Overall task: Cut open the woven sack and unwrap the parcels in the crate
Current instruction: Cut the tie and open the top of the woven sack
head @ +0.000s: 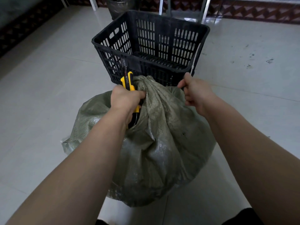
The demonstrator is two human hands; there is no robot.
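A bulging grey-green woven sack (155,143) stands on the tiled floor in front of me, its neck bunched and tied at the top (144,80). My left hand (126,99) is closed around a yellow and black utility knife (128,80), its tip pointing up beside the sack's neck. My right hand (196,91) grips the near rim of a black slotted plastic crate (113,46) that stands just behind the sack. No parcels show inside the crate; the sack's contents are hidden.
A dark bucket (120,7) stands behind the crate, beside white metal legs (206,8) at the back. A patterned dark wall base (259,12) runs along the far side. Scuff marks (258,60) dot the pale floor tiles to the right.
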